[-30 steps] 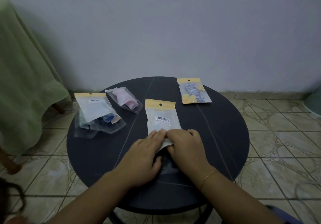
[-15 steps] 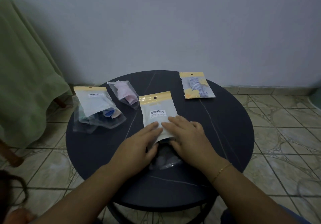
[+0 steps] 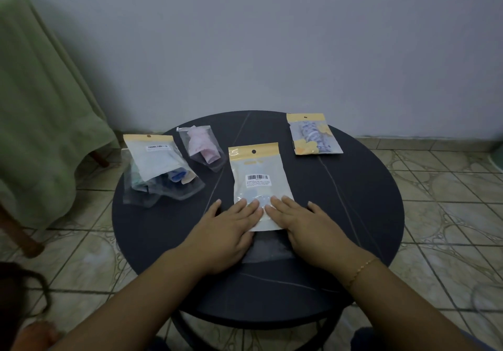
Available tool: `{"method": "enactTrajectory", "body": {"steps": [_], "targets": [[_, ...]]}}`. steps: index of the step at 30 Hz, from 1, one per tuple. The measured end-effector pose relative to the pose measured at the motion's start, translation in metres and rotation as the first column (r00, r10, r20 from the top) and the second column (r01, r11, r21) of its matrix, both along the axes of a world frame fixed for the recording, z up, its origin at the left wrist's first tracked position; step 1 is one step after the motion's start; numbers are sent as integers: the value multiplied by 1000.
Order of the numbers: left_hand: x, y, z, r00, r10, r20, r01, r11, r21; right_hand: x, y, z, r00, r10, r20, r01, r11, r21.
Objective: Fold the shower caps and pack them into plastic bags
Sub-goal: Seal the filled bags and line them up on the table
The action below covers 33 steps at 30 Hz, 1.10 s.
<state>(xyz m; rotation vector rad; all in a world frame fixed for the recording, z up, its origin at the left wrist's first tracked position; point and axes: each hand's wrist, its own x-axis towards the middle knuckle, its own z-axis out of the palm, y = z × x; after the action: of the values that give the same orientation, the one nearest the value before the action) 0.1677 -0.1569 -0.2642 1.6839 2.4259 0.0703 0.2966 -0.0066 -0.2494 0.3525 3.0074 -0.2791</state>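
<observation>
At the middle of the round dark table (image 3: 353, 187) a white plastic bag (image 3: 258, 187) with a yellow header strip and a barcode label lies flat, header pointing away from the person, and both hands rest on its near end. The left hand (image 3: 228, 231) and the right hand (image 3: 307, 228) lie palm down with fingers straight and slightly spread, their fingertips nearly meeting over the bag's lower part; neither hand curls round or pinches anything. Half a second ago the fingers were bent over the bag's near edge and the left thumb was tucked beneath it, while now they press flat and the bag sits squarer to the person. Under the bag's near end a dark clear plastic piece (image 3: 269, 250) shows between the wrists; what it holds cannot be told. To the left lies a pile of bags (image 3: 160, 171) with blue and dark contents, topped by another white, yellow-headed one. Beyond it a clear bag with a pink shower cap (image 3: 202, 145) lies apart. At the far right a packed bag with a blue-patterned cap (image 3: 313, 135) lies by the table's edge. These three sit as before.
</observation>
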Motion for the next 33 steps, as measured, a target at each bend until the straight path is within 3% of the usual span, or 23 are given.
{"method": "enactTrajectory", "body": {"steps": [2, 5, 8, 11, 16, 21, 28, 33], "targets": [[0, 0, 1, 998, 4, 61, -4, 1000, 3, 2, 3, 3, 1000, 11, 25, -9, 997, -73], [-1, -2, 7, 960, 7, 279, -30, 996, 78, 12, 7, 8, 998, -55, 23, 60, 935, -349], [-4, -8, 15, 816, 2, 578, -170, 956, 237, 29, 10, 14, 989, -138, -51, 77, 782, -618], [-6, -17, 16, 713, -37, 701, -298, 888, 350, 44, 15, 18, 965, -204, -162, 44, 741, -671], [-10, -29, 16, 856, -14, 516, -267, 844, 465, 60, 23, 9, 927, -166, -338, 12, 910, -414], [-26, -40, 9, 980, 57, 192, -137, 891, 433, 58, 19, -17, 866, 30, -498, -54, 998, -35], [-11, -41, 4, 996, -3, 85, -34, 902, 430, 43, 8, -24, 830, 96, -550, -70, 995, 68], [-4, -35, -2, 994, -91, -60, 109, 840, 532, 38, 6, -25, 776, 140, -614, -92, 990, 110]]}}
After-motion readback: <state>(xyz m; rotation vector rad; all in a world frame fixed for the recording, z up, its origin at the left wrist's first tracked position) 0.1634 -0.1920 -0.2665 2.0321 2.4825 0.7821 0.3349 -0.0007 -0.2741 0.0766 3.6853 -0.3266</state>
